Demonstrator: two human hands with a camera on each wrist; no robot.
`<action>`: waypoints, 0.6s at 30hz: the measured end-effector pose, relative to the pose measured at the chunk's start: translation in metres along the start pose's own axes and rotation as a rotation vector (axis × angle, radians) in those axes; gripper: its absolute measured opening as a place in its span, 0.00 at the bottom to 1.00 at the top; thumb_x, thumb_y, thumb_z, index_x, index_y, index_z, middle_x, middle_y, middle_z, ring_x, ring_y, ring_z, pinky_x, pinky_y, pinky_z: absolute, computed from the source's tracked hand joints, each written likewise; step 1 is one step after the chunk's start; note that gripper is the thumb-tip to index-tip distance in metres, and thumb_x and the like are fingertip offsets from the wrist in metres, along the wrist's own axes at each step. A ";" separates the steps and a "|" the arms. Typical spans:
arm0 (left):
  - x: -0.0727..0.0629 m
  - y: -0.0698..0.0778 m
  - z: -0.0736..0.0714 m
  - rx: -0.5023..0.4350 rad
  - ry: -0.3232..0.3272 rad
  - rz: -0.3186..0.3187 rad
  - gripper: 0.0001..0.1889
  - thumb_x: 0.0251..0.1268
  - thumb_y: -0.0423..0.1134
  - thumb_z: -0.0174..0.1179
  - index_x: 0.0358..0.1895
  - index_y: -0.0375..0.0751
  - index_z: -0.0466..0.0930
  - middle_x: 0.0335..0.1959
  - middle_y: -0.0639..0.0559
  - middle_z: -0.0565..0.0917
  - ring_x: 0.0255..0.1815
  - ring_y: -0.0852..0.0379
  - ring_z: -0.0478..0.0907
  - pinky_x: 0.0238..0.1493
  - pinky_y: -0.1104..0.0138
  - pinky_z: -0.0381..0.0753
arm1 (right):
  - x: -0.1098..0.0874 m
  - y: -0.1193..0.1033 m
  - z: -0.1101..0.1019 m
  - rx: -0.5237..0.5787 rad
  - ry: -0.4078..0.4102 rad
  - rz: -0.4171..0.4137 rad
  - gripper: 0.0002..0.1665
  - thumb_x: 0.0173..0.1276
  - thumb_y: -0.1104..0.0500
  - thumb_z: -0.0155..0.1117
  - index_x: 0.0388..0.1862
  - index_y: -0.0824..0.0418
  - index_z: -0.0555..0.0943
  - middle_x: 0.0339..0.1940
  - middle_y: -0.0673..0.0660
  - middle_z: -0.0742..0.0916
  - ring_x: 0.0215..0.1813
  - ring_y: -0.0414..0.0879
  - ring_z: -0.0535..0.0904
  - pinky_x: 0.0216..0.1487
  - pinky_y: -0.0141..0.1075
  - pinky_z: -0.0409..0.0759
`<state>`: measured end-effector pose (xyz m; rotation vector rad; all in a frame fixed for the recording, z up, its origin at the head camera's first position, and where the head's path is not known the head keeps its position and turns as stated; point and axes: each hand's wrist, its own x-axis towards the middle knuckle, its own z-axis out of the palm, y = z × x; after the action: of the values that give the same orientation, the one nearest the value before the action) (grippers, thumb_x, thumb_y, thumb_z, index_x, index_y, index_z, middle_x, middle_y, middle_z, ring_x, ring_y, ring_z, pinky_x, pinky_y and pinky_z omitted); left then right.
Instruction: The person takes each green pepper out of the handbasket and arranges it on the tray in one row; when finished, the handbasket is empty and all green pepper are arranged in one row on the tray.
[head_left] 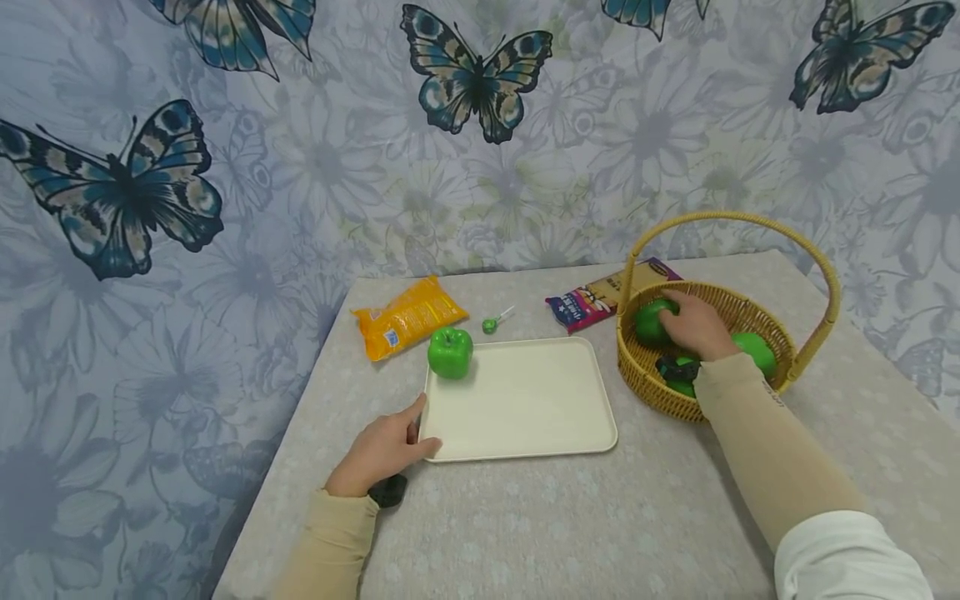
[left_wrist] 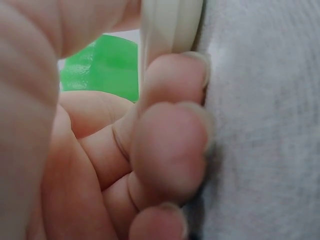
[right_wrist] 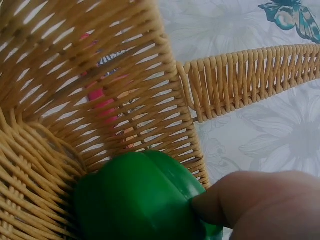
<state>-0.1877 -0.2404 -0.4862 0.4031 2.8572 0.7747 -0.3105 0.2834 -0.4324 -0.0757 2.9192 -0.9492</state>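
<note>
In the wicker basket [head_left: 660,407] at the right, my right hand [head_left: 699,323] grips a dark green bell pepper [head_left: 651,325]. The right wrist view shows the thumb pressed against that pepper [right_wrist: 135,200], which sits by the woven wall. Other green items [head_left: 756,353] lie in the basket, partly hidden by my arm. My left hand [head_left: 384,448] holds the left edge of the cream tray [head_left: 525,404], thumb on its near corner. Curled fingers [left_wrist: 167,150] show beside the tray rim [left_wrist: 172,25] in the left wrist view. A bright green bell pepper [head_left: 450,353] stands on the tray's far left corner.
Behind the tray lie an orange snack packet [head_left: 411,318] and a small green lollipop [head_left: 491,326]. A purple and tan packet [head_left: 592,298] lies partly behind the basket. The basket's tall handle [head_left: 731,217] arches above my right hand. A butterfly-patterned wall [head_left: 480,183] backs the cloth-covered table [head_left: 525,533].
</note>
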 end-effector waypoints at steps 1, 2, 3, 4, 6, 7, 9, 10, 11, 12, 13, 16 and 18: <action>0.000 0.001 -0.001 0.004 -0.002 0.001 0.46 0.64 0.54 0.71 0.80 0.38 0.61 0.23 0.61 0.75 0.20 0.64 0.69 0.25 0.69 0.69 | 0.000 0.001 0.000 -0.003 0.002 -0.006 0.39 0.81 0.49 0.42 0.84 0.66 0.53 0.79 0.76 0.62 0.74 0.75 0.63 0.69 0.68 0.64; 0.000 0.001 -0.001 0.007 -0.003 0.001 0.46 0.64 0.53 0.71 0.80 0.37 0.61 0.23 0.61 0.75 0.20 0.64 0.69 0.25 0.69 0.69 | 0.001 0.001 0.001 0.001 0.005 -0.009 0.39 0.81 0.50 0.43 0.84 0.65 0.53 0.79 0.76 0.63 0.70 0.74 0.67 0.66 0.67 0.67; 0.000 0.001 -0.002 0.010 -0.003 0.001 0.46 0.64 0.53 0.71 0.80 0.37 0.61 0.23 0.61 0.75 0.20 0.64 0.69 0.25 0.69 0.69 | 0.001 0.002 0.002 0.006 0.009 -0.012 0.40 0.80 0.50 0.43 0.84 0.65 0.53 0.78 0.76 0.63 0.64 0.73 0.70 0.62 0.65 0.69; 0.000 0.002 -0.002 0.012 -0.002 0.001 0.46 0.64 0.53 0.71 0.80 0.37 0.61 0.23 0.61 0.75 0.20 0.64 0.69 0.25 0.69 0.69 | 0.001 0.002 0.002 0.009 0.016 -0.013 0.40 0.80 0.50 0.44 0.84 0.66 0.53 0.78 0.76 0.64 0.60 0.71 0.72 0.58 0.63 0.70; -0.001 0.002 -0.002 0.008 0.001 -0.001 0.46 0.64 0.53 0.71 0.80 0.37 0.61 0.23 0.61 0.75 0.20 0.64 0.69 0.24 0.69 0.69 | 0.001 0.002 0.003 0.015 0.028 -0.013 0.41 0.79 0.50 0.46 0.84 0.67 0.53 0.78 0.77 0.64 0.58 0.71 0.72 0.57 0.62 0.71; -0.001 0.002 -0.002 0.008 0.004 -0.001 0.46 0.64 0.53 0.71 0.80 0.37 0.62 0.23 0.61 0.75 0.20 0.64 0.68 0.24 0.69 0.68 | 0.001 0.003 0.003 0.016 0.027 -0.009 0.41 0.79 0.50 0.46 0.83 0.68 0.53 0.78 0.77 0.64 0.59 0.71 0.72 0.57 0.62 0.71; -0.001 0.001 -0.001 0.006 0.010 0.000 0.46 0.64 0.53 0.71 0.79 0.37 0.62 0.23 0.61 0.74 0.20 0.64 0.68 0.24 0.69 0.68 | 0.001 0.003 0.002 0.001 0.018 0.005 0.42 0.79 0.47 0.45 0.82 0.70 0.53 0.77 0.78 0.64 0.67 0.75 0.69 0.64 0.66 0.69; -0.001 0.001 -0.001 0.005 0.012 0.000 0.46 0.64 0.53 0.71 0.79 0.37 0.62 0.23 0.61 0.74 0.20 0.64 0.68 0.24 0.69 0.68 | 0.001 0.003 0.002 -0.010 0.010 0.014 0.43 0.80 0.46 0.45 0.82 0.71 0.53 0.77 0.78 0.64 0.71 0.75 0.66 0.67 0.68 0.67; -0.001 0.001 -0.001 0.003 0.014 0.002 0.46 0.64 0.53 0.71 0.79 0.36 0.62 0.23 0.61 0.74 0.19 0.64 0.68 0.24 0.69 0.67 | 0.001 0.003 0.002 -0.017 0.000 0.024 0.44 0.80 0.45 0.44 0.82 0.72 0.53 0.77 0.78 0.63 0.73 0.76 0.63 0.69 0.68 0.65; 0.000 0.000 0.000 0.006 0.014 0.002 0.46 0.64 0.54 0.71 0.79 0.36 0.62 0.22 0.61 0.74 0.19 0.64 0.67 0.24 0.70 0.67 | 0.001 0.004 0.001 -0.023 -0.013 0.033 0.45 0.80 0.43 0.44 0.82 0.72 0.52 0.77 0.78 0.63 0.74 0.76 0.62 0.69 0.68 0.65; 0.000 0.000 0.001 0.007 0.015 0.002 0.46 0.64 0.54 0.71 0.79 0.36 0.62 0.22 0.61 0.74 0.19 0.64 0.67 0.24 0.70 0.67 | 0.001 0.004 0.001 -0.029 -0.026 0.038 0.45 0.80 0.42 0.43 0.82 0.72 0.52 0.77 0.78 0.63 0.74 0.76 0.62 0.69 0.68 0.65; 0.001 -0.001 0.002 0.008 0.016 -0.003 0.46 0.64 0.53 0.71 0.79 0.36 0.62 0.22 0.61 0.74 0.19 0.65 0.67 0.24 0.70 0.67 | 0.002 0.004 0.001 -0.024 -0.037 0.031 0.46 0.80 0.41 0.45 0.82 0.71 0.53 0.77 0.78 0.64 0.73 0.76 0.64 0.67 0.68 0.67; 0.001 -0.001 0.002 0.014 0.017 -0.007 0.45 0.64 0.53 0.71 0.79 0.37 0.62 0.22 0.61 0.74 0.20 0.65 0.68 0.24 0.70 0.68 | 0.003 0.004 0.002 -0.017 -0.024 0.011 0.46 0.79 0.41 0.46 0.81 0.71 0.54 0.76 0.78 0.66 0.71 0.75 0.66 0.66 0.68 0.68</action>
<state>-0.1887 -0.2399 -0.4881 0.3895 2.8795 0.7614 -0.3137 0.2854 -0.4364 -0.0712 2.9027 -0.9151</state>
